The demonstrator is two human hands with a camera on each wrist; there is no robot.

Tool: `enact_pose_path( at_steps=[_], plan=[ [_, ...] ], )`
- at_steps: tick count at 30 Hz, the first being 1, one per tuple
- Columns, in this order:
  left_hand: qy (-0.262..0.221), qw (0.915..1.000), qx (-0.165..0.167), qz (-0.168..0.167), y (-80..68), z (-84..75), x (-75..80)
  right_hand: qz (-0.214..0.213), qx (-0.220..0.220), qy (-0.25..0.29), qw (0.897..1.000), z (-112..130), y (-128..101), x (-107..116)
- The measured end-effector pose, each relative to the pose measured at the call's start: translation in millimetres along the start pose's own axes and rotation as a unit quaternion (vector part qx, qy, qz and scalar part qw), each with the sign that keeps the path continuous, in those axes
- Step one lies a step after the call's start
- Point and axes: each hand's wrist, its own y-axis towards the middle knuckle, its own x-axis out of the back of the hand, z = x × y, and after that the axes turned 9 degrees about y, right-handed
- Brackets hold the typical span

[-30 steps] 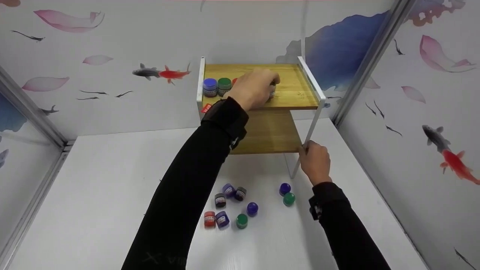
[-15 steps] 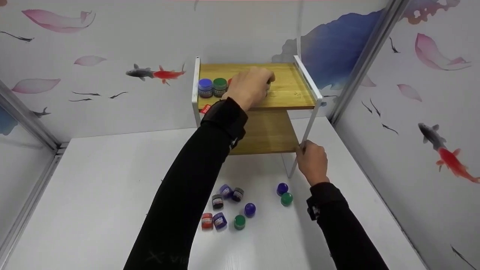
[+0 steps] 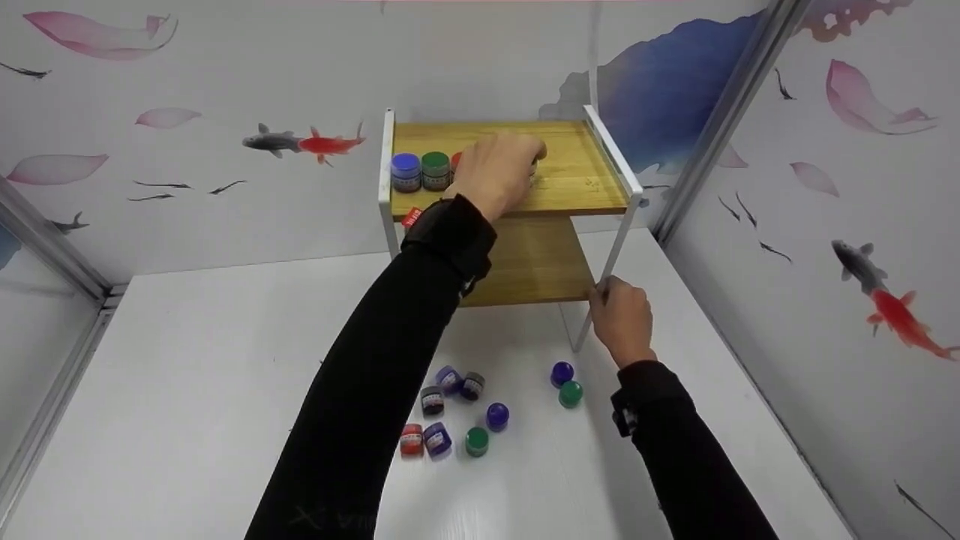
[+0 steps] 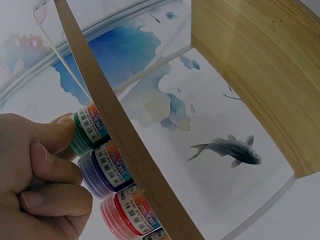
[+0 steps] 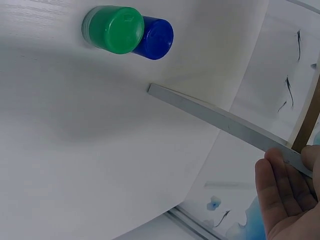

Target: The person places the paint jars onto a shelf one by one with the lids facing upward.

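Green-capped gouache jar (image 4: 83,137): located on the top shelf board (image 3: 581,169), by the front edge, just beside a blue-capped jar (image 4: 96,175), with a red-capped jar (image 4: 117,220) beyond that one. Handling, by judgement: light, rigid, unlikely to break from a short drop, somewhat slippery on its smooth sides; the cap's side was assessed as the soundest place to take hold. Appearance: squat and round, with a white, multicoloured label carrying dark print; the board edge hid its base, so seating could not be confirmed.

The left hand (image 3: 499,172) had its fingers grasping this jar at the cap. The right hand (image 3: 622,319) had its fingers gripping the white shelf leg (image 3: 615,247). Below, on the white surface (image 3: 225,375), lay further loose jars, among them a red jar (image 3: 412,440) and a green jar (image 3: 477,442).
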Motion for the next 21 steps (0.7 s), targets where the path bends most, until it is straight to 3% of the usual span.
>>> enact_pose_path(
  at_steps=[6, 14, 21],
  plan=[
    [-0.015, 0.9996, -0.018, -0.014, -10.4, 1.9, -0.1, 0.0, -0.003, -0.001, 1.0, 1, 0, 1],
    [-0.07, 0.9959, -0.05, -0.03, -35.0, 10.9, -3.8, 0.01, -0.011, -0.001, 1.0, 4, -1, 0],
    [-0.1, 0.9875, -0.108, -0.055, -58.4, 19.4, -19.4, 0.04, -0.027, 0.004, 0.999, 6, -2, 7]
  ],
)
